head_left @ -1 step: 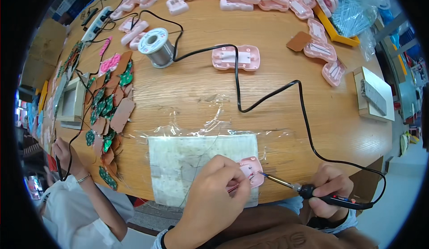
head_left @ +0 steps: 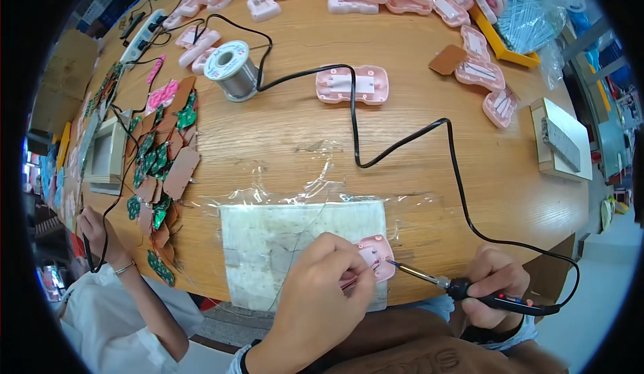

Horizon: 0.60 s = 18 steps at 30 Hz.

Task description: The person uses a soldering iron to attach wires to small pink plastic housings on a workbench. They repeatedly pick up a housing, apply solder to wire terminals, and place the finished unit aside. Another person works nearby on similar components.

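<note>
From afar I am looking through a wide fisheye lens, the left one of a pair worn on the person's head. It is facing down and forward over the wooden table (head_left: 282,142), whose near edge is bowing across the lower part while its top is stretching away upward. The left hand (head_left: 322,283) and right hand (head_left: 500,277) are sitting close below my viewpoint, and a black rim is rounding off the corners

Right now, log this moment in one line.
left hand: at pink shell | right hand: grips soldering iron, tip at shell | shell: at white pad's edge
</note>
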Motion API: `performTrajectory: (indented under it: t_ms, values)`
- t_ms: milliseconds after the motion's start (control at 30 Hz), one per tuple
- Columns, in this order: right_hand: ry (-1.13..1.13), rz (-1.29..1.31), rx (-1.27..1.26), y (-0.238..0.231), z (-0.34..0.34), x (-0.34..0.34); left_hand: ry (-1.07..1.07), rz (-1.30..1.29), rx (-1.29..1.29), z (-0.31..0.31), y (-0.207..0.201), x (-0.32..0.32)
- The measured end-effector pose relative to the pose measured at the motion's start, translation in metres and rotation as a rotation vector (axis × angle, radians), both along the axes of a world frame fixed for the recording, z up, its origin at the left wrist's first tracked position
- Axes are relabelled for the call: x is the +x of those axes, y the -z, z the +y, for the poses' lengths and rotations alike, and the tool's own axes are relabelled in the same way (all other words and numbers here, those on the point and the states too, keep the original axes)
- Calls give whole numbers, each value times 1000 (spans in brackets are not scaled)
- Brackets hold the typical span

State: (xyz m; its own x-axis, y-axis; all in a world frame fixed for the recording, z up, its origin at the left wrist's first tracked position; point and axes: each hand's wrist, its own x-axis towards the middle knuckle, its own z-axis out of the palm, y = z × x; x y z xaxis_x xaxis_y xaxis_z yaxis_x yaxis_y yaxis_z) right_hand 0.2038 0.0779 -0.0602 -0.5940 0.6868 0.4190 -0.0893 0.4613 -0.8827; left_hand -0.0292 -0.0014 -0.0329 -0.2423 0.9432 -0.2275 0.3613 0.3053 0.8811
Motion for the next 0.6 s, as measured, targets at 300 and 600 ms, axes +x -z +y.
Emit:
performTrajectory:
  t_ms: [300,600]
  values:
    - [-96,-81,-1,-8,5,-10,-17,70,-76,5,-7,5]
    - [-33,1,2,-9,9,-7,-39,51,-89,6,-6,6]
